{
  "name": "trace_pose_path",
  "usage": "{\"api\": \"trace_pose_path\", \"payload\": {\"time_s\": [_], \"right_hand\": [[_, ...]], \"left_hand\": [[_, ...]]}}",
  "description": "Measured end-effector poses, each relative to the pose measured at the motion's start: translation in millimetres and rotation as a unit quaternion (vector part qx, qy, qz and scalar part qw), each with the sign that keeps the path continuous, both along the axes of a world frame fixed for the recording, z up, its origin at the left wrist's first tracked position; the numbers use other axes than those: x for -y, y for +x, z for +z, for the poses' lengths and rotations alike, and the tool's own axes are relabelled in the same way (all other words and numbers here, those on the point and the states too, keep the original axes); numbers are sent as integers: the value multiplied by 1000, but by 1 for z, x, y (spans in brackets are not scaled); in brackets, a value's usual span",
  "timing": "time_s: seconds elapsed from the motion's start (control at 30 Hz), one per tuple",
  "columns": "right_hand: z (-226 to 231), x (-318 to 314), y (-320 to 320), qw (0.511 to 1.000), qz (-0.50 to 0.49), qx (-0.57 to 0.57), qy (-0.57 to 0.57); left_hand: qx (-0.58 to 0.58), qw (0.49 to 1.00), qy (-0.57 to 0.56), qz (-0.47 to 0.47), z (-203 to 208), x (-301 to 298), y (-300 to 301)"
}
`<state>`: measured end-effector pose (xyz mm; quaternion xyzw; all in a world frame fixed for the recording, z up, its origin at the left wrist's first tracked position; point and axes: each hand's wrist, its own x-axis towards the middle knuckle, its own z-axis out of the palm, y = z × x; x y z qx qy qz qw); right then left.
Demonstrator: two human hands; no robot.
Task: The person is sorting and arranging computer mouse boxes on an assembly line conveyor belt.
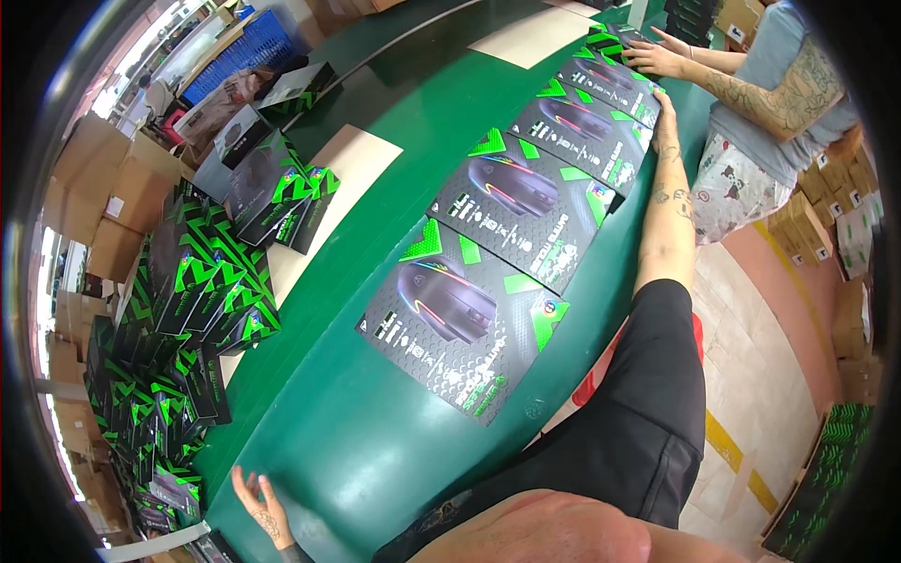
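A row of several black-and-green computer mouse boxes runs up the green work surface, each partly overlapping or touching its neighbour. The nearest mouse box (450, 314) lies flat with its picture of a mouse facing up, and another mouse box (521, 202) is just beyond it. My right arm stretches far forward along the row's right side. My right hand (665, 122) rests against the right edge of a far mouse box (610, 84); its fingers are mostly hidden. Low at the left, my left hand (261, 507) is open over the surface, fingers apart and holding nothing.
Heaped black-and-green boxes (202, 281) line the left side, beside a cream sheet (352, 178). A co-worker (779, 103) stands at the far right, hands on the row's far end. Cardboard cartons (807, 225) are stacked behind. A blue crate (249, 56) stands far left.
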<state>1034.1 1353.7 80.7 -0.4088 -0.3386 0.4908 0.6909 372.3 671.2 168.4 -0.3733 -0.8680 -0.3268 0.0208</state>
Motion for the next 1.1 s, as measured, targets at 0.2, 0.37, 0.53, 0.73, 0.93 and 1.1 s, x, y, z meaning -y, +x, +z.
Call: {"api": "trace_pose_path", "payload": {"time_s": [0.2, 0.37, 0.53, 0.73, 0.93, 1.1], "right_hand": [[27, 40, -18, 990, 130, 55, -25], [15, 120, -90, 963, 219, 141, -73], [13, 248, -145, 928, 253, 268, -50], [88, 430, -224, 831, 380, 405, 41], [129, 401, -272, 712, 264, 624, 184], [120, 365, -336, 606, 333, 618, 373]], "left_hand": [[345, 900, 90, -250, 9, -108, 136], [434, 870, 138, -190, -5, -86, 128], [495, 822, 282, 1, -25, 42, 38], [446, 802, 371, 142, -76, 217, -122], [246, 961, 125, -19, 48, 147, -68], [-3, 984, 94, -154, 79, 47, 48]]}}
